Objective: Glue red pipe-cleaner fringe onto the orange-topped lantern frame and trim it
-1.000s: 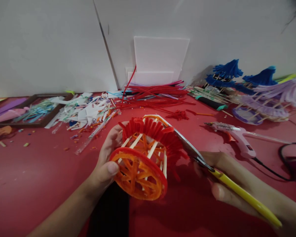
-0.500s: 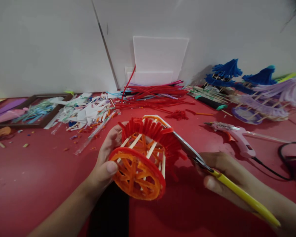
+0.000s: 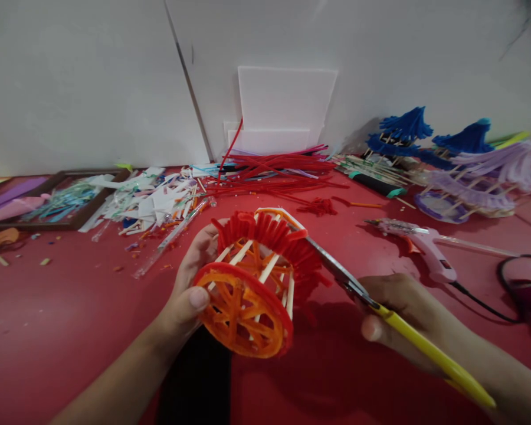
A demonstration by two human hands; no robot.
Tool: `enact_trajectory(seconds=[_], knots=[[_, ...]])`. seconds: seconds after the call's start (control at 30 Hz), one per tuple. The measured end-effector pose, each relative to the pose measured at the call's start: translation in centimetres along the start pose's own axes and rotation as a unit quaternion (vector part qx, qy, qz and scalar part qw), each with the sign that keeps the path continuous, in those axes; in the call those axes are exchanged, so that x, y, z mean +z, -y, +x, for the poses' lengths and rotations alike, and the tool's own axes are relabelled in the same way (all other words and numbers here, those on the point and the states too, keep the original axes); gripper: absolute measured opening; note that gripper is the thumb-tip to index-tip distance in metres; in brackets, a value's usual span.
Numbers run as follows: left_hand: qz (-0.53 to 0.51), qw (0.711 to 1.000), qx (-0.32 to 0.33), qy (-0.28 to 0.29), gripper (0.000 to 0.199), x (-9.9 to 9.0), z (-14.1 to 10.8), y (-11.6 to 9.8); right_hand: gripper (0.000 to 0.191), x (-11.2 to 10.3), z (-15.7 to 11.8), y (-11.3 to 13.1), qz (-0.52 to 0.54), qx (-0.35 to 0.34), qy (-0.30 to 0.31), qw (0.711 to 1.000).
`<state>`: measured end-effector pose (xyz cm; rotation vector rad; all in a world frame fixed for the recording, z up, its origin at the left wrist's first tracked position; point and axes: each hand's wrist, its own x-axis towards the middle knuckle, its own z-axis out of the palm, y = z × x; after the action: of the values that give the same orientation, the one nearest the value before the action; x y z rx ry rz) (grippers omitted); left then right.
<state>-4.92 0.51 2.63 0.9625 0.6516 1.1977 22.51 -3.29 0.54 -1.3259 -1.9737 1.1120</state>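
Observation:
A round craft frame [image 3: 239,313] of orange and red pipe cleaners and pale sticks hangs tilted above the red table. My left hand [image 3: 190,289] is closed on its left side, the thumb against the red rim. Short red pipe cleaners form a fringe [image 3: 277,233] around its upper part. In my right hand [image 3: 398,313] are yellow-handled scissors [image 3: 429,348], with the fingers wrapped round them. The blades point up and left, and their tips lie at the fringe's right edge beside the white rim. Whether the blades touch the fringe is hard to tell.
Red pipe cleaners [image 3: 278,171] lie at the back before white boards [image 3: 287,97]. Scraps [image 3: 159,198] and a brown frame [image 3: 77,221] sit left. A pink glue gun [image 3: 438,260] with a black cord lies right, below blue [image 3: 407,125] and lilac [image 3: 482,183] crafts.
The craft frame, my right hand and the scissors have shifted very slightly left. Both hands keep their hold.

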Motion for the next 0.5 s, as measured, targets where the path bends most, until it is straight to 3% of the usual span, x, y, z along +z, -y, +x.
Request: enact_trajectory(seconds=[0.17, 0.27, 0.37, 0.5], knots=[[0.004, 1.0, -0.001, 0.009, 0.069, -0.3, 0.3, 0.2, 0.053, 0.1, 0.4, -0.2, -0.031, 0.012, -0.029, 0.999], [-0.006, 1.0, -0.004, 0.021, 0.065, -0.2, 0.3, 0.5, 0.045, 0.3, 0.9, 0.2, -0.031, 0.062, -0.099, 0.993], [-0.043, 0.997, -0.054, 0.047, 0.064, 0.3, -0.1, 0.9, 0.038, 0.7, 1.2, 0.6, 0.029, 0.076, -0.165, 0.983], [-0.045, 0.991, -0.097, 0.084, 0.069, 0.6, -0.5, 1.8, 0.033, 1.3, 1.1, 0.4, 0.104, 0.071, -0.175, 0.977]])
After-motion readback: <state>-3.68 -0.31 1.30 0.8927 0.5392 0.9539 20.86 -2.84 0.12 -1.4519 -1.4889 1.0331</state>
